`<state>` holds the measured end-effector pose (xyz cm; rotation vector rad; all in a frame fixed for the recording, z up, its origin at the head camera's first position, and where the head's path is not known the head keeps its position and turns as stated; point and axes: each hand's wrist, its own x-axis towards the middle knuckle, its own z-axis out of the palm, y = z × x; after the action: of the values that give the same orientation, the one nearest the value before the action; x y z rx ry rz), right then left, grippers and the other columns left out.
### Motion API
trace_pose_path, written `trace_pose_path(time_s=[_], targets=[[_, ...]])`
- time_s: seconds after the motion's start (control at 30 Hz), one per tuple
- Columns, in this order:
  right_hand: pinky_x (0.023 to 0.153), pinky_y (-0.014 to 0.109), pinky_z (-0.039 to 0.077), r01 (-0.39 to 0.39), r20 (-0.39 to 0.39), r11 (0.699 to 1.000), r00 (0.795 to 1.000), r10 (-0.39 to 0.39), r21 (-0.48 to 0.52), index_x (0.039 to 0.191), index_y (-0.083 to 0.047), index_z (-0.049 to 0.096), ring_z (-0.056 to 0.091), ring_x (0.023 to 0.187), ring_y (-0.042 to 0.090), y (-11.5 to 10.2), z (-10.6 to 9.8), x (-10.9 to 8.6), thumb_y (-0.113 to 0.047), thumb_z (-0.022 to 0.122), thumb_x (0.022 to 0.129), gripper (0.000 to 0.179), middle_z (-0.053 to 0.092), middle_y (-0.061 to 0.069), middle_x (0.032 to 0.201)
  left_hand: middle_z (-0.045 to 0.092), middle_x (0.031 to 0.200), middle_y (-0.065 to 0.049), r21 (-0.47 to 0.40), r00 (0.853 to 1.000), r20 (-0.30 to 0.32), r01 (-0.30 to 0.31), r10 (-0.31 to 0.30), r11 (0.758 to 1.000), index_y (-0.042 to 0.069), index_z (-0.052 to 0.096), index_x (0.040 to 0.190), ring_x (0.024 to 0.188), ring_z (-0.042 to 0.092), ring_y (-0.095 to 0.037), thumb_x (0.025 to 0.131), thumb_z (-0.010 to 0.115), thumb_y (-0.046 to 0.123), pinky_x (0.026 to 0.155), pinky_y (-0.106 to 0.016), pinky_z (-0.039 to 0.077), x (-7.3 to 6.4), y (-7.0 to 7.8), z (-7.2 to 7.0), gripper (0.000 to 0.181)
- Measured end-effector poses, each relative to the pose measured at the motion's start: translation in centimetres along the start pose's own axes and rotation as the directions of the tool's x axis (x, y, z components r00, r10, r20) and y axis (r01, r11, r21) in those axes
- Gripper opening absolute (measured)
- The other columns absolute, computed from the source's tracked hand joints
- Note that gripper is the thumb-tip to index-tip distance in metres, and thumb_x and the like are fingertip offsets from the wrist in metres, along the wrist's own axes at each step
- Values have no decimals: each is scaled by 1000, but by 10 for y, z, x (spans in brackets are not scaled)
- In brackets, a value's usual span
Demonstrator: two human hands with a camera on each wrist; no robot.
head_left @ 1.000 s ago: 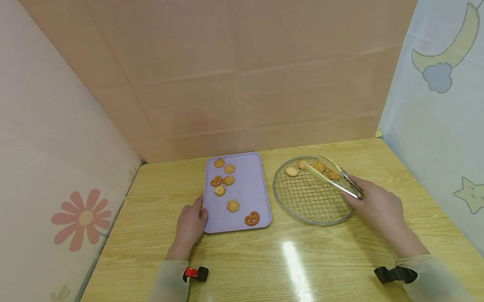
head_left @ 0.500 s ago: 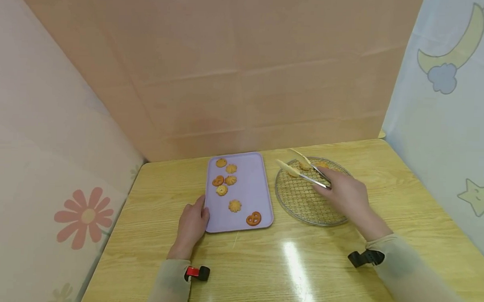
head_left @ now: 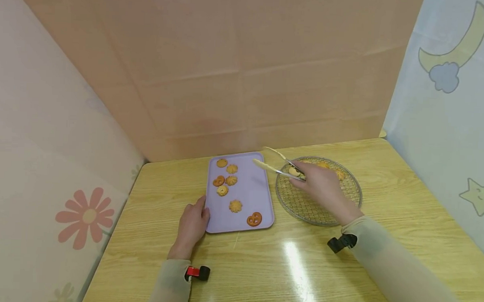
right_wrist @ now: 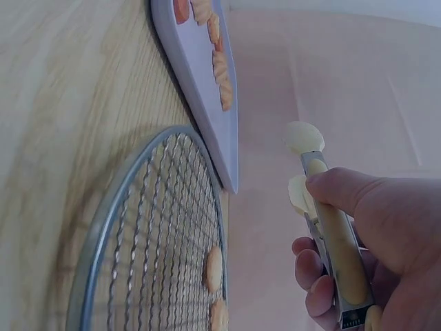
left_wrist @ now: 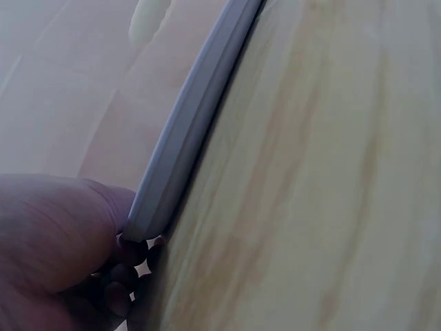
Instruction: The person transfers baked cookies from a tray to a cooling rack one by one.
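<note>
My left hand [head_left: 192, 222] holds the left edge of a lilac tray [head_left: 248, 195], thumb at its rim, as the left wrist view also shows. On the tray lie two pretzel cookies, one [head_left: 254, 219] at the near right corner, and several round and flower-shaped cookies, such as one [head_left: 235, 206] near the middle. My right hand [head_left: 321, 185] grips metal tongs [right_wrist: 337, 248] with pale tips. Those tips stand apart above the tray's far right corner, nothing between them. Under the right hand is a round wire rack [head_left: 304, 208] bearing several cookies, partly hidden by the hand.
A wooden table [head_left: 262, 267] carries both tray and rack, which sit side by side. A peach cloth [head_left: 236, 79] hangs behind, with patterned cloths at left [head_left: 33, 161] and right [head_left: 439, 131]. Each wrist wears a dark strap device.
My right hand has carried the tongs leftward from the rack's far right to the tray's far right corner. The left hand stays at the tray, and the cookies there look unmoved.
</note>
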<state>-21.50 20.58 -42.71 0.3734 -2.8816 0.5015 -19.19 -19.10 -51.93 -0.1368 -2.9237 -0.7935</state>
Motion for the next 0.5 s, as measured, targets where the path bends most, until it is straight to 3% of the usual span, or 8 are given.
trace_pose_path(time_s=[0.2,0.5], targets=[[58,46,55,24,14,1000,1000,-24,-4,152,-12,67,75,85,31,-18,11,17,-39,82,101,60,80,14,118,60,80,-5,-4,1000,18,-1,1,1000,-7,60,152,82,55,-27,107,67,8,70,-42,47,0,-1,-1,48],[66,49,59,70,27,997,997,-69,-24,152,-16,68,79,97,30,-43,27,43,-41,81,101,58,80,9,124,59,81,-5,-18,1000,27,3,-3,1000,-6,60,152,82,54,-27,106,67,7,70,-42,46,-1,-1,-2,48]])
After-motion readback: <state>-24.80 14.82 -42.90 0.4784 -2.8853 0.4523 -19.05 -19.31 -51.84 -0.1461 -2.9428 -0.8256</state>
